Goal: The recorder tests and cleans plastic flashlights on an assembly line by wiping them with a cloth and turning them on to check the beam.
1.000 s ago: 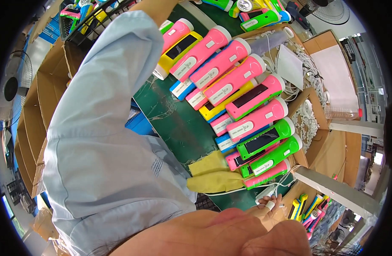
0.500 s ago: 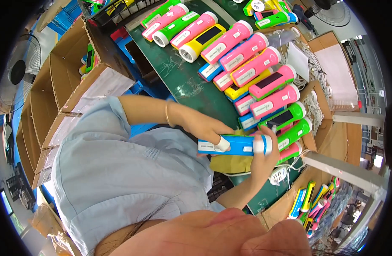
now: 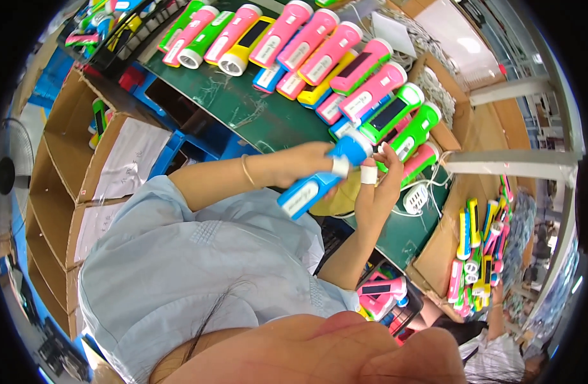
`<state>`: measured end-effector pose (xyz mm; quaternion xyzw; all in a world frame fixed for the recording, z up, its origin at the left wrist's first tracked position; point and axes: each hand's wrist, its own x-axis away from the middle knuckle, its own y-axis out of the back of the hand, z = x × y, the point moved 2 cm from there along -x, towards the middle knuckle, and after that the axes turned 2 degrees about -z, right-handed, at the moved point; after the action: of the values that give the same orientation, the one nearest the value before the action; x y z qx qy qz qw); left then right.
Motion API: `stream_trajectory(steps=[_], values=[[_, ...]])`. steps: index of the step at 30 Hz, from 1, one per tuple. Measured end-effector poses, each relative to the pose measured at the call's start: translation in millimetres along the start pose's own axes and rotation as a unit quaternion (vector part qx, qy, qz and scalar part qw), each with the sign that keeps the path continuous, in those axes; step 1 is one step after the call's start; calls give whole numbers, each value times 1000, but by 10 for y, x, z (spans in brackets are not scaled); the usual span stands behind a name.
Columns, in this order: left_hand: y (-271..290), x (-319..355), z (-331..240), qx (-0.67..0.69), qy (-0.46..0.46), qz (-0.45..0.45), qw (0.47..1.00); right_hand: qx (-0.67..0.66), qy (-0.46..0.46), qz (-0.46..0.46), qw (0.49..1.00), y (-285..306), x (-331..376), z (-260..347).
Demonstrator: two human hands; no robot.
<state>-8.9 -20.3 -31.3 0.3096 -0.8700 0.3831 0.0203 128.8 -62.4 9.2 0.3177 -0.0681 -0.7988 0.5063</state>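
Note:
A blue flashlight with a white lens ring is in my left hand, which wraps round its middle; a white covering shows on one digit. It slants, its head toward the stacked flashlights. Beside that head, my right hand has its fingers spread and holds nothing; its thumb also bears a white wrap. Under the hands lies a yellowish cloth, partly hidden. Beyond them, pink, green, yellow and blue flashlights lie in a stacked row, among them a pink one and a green one.
The green table carries a white power strip with cables right of my hands. Cardboard compartments stand at left. A black crate holds flashlights at back left. Another carton and a person's arm are at right.
The right hand has let go of the blue flashlight and opened. My left hand has tilted it, head away from me. The whole view has shifted, so the table appears further up and left.

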Motion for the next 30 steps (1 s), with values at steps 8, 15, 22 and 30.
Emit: stream_trajectory(steps=[8,15,22,30], values=[[-184,-136,-299,119,12,-22,993,-149,-160,39,975,-145,588,-527],[-61,-316,-296,11,-83,-103,991,-222,-250,-7,942,-57,495,-549],[-179,-238,-1244,-508,-416,-277,701,-362,-269,-19,892,142,246,-521],[235,-639,-1324,-542,-402,-320,665,-432,-208,21,877,116,46,-377]])
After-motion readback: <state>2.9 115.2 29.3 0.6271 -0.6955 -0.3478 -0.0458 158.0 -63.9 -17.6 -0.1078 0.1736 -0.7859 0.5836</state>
